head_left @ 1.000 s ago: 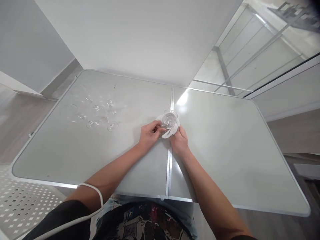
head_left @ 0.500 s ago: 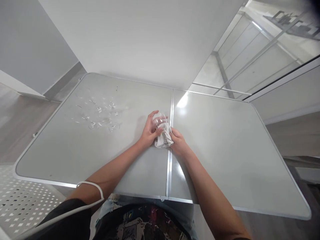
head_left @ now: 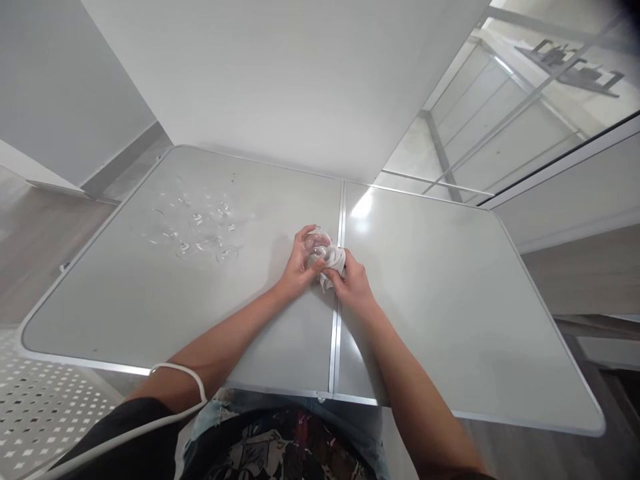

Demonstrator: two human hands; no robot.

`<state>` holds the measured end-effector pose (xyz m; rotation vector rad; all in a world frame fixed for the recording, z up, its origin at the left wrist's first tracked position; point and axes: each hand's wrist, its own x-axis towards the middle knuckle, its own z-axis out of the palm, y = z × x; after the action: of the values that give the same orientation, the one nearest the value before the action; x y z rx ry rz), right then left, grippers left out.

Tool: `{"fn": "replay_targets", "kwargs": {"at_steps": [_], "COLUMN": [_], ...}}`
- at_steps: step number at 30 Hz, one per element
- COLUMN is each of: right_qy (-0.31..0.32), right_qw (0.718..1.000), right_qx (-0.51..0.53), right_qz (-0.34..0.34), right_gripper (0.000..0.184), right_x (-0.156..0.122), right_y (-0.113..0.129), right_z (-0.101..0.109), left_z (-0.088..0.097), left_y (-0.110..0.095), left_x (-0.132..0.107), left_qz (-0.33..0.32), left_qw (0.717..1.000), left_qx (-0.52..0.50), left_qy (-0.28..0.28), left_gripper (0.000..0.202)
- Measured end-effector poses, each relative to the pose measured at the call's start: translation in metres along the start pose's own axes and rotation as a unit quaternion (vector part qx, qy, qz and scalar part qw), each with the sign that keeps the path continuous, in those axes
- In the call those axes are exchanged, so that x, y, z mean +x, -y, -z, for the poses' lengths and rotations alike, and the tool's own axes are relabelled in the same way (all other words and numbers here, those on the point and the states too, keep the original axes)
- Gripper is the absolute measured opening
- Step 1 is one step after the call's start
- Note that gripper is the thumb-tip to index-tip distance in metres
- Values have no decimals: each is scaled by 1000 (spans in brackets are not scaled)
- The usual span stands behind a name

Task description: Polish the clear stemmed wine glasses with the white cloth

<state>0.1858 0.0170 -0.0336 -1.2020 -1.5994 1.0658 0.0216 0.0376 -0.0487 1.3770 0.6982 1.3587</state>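
Over the middle of the table, my left hand [head_left: 299, 269] is wrapped round the bowl of a clear wine glass [head_left: 317, 243]. A white cloth [head_left: 335, 259] is bunched against the glass on its right side. My right hand [head_left: 355, 280] pinches this cloth, with the thumb lying across it. The fingers and the cloth hide the stem and foot of the glass. Several more clear glasses [head_left: 197, 223] are grouped at the left of the table, their outlines faint against the pale top.
The pale grey folding table [head_left: 440, 300] has a metal seam [head_left: 334, 340] down its middle. Beyond its far edge rises a white wall panel [head_left: 280, 80]. A white cable [head_left: 193, 377] loops over my left forearm. At the lower left is a perforated white surface [head_left: 45, 400].
The cloth has shifted from round the lower part of the glass up to its right side. My right hand has moved up and turned, its thumb now on top. The left hand keeps its hold.
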Motion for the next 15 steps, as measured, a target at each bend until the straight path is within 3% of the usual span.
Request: {"fn": "replay_targets", "kwargs": {"at_steps": [4, 7, 10, 12, 13, 15], "right_qy": [-4, 58, 146, 193, 200, 171], "right_qw": [998, 995, 943, 906, 902, 931], "right_qx": [-61, 67, 252, 314, 319, 269], "right_qz": [7, -53, -159, -206, -210, -178], "right_gripper": [35, 32, 36, 40, 41, 41], "right_x": [-1, -1, 0, -1, -1, -1], "right_y": [0, -2, -4, -5, -4, -3], "right_z": [-2, -2, 3, 5, 6, 5], "left_z": [1, 2, 2, 1, 0, -1], "left_y": [-1, -3, -7, -9, -10, -10], "left_x": [2, 2, 1, 0, 0, 0], "left_qz": [19, 48, 68, 74, 76, 74], "left_qw": [998, 993, 985, 981, 981, 981], "left_qx": [-54, -108, -160, -176, -179, -179], "left_qy": [-4, -2, 15, 24, 24, 8], "left_gripper": [64, 58, 56, 57, 56, 54]}}
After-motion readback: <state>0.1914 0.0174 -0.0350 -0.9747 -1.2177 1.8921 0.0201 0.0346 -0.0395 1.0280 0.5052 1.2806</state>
